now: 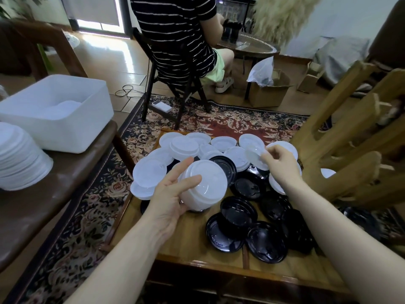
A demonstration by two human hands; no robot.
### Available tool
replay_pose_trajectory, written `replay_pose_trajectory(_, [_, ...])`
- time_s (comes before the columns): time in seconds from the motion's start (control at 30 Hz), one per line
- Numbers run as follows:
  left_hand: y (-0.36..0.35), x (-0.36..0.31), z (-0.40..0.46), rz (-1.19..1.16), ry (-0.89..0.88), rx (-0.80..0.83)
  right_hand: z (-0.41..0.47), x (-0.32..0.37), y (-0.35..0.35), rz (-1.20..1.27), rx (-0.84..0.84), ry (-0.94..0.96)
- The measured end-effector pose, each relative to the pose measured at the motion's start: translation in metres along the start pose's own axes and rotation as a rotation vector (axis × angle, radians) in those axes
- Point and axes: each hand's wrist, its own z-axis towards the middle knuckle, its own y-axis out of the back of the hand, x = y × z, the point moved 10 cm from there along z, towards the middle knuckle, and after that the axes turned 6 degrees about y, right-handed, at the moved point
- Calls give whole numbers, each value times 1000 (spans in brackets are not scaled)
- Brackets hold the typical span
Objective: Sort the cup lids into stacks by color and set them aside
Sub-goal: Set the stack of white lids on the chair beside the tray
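Left hand [173, 194] grips a stack of white lids [206, 187]; right hand [282, 163] pinches one white lid [255, 155] just beyond, black lids [238, 218] below.

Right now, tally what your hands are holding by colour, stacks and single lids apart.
white lid stack: 1, gripped by the left hand
single white lid: 1, pinched by the right hand
black lids: 0 held; they lie loose on the wooden table
Total: 2 held items
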Motion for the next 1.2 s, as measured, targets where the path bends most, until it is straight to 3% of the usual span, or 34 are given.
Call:
replay_pose_trajectory(0.27, [-1,4,-3,-6,-27,-10,-62,31,-15,792,179,-336])
replay_pose_trajectory(0.43, [-2,6,-3,-28,-48,-6,-101,39,-45,1075,384,-479])
replay_pose_trajectory(0.57, [-6,8,-3,6,-42,22,-110,29,-56,986,407,-469])
replay_pose_trajectory(0.73, [-12,10,-4,47,-59,60,-103,36,-53,603,364,-199])
replay_pose_trajectory(0.97, [-15,13,-2,87,-37,113,-98,71,-52,298,401,196])
replay_pose_trajectory(1.07, [-18,18,-1,138,-17,146,-94,65,-53,151,371,200])
replay_pose_trajectory(1.2, [-18,18,0,124,-23,153,-94,62,-51,189,399,129])
